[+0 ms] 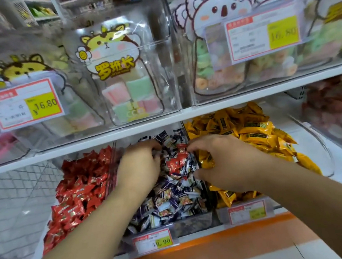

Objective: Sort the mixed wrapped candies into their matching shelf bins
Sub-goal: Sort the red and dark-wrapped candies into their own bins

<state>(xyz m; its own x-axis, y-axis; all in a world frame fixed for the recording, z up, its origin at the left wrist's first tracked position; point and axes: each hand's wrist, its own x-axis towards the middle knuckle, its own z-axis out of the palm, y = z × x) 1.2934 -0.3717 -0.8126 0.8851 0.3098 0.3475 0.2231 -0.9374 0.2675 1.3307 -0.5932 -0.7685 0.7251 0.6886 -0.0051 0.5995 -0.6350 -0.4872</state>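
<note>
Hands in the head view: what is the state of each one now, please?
Left hand: fingers curled into the blue-white wrapped candies; any grip cannot be told.
Right hand: pinches a red wrapped candy.

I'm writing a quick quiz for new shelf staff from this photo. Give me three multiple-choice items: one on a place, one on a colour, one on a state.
1. Which bin are both hands in?
A. left
B. middle
C. right

2. What colour are the stray candies lying in the middle bin?
A. red
B. green
C. pink

3. How do the right hand's fingers look?
A. flat and straight
B. curled among the wrappers
C. clear of the bin

Answers: B, the left hand and right hand are over the middle bin of purple-and-white candies; A, red candies lie on that pile; B, its fingers bend into the candies.
</note>
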